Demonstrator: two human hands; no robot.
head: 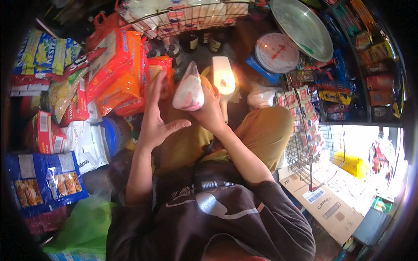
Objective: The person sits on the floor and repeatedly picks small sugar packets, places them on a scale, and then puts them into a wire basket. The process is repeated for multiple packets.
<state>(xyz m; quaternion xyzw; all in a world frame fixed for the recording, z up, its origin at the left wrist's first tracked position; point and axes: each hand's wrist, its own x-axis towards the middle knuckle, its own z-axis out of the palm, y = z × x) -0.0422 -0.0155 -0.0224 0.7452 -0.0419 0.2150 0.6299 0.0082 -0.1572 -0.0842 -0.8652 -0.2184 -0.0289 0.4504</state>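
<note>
My right hand (212, 109) grips a small clear plastic bag (188, 94) by its side. White powder or fine grains fill the lower part of the bag, with a pinkish patch at the bottom, and its top narrows to a point. To the left of the bag, my left hand (155, 112) is raised with thumb and fingers spread, holding nothing. Just beyond my right hand stands a pale object with a bright glow (224, 76), maybe a candle or small lamp; the glare hides its details.
A dial scale (277, 53) with a metal pan (305, 29) stands ahead on the right. Wire baskets (192, 19) hold packets, and dark bottles (189, 44) stand behind. Red and orange packs (111, 71) crowd the left. A cardboard box (326, 202) lies to the right.
</note>
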